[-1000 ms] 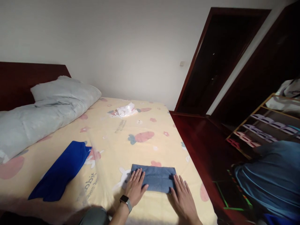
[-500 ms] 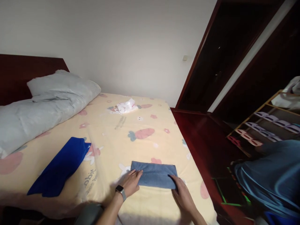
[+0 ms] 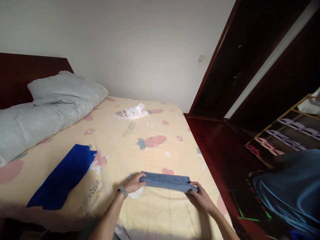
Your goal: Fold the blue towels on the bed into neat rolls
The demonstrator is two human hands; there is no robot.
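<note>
A blue-grey cloth lies on the patterned bed sheet near the bed's front right, its near side folded up and over toward the far edge. My left hand pinches the left end of the fold, with a watch strap on that wrist. At the right end, my right hand grips the same cloth between thumb and fingers. To the left, apart from both hands, a bright blue folded cloth rests flat.
A crumpled white plastic bag sits toward the wall. Grey bedding is heaped by the dark headboard. Beyond the bed's right edge are a rack with several slippers and a draped blue fabric.
The blue-grey cloth lay flat under my hands; now its near edge is lifted and folded away from me, making it a narrower strip. Both hands have closed on its ends.
</note>
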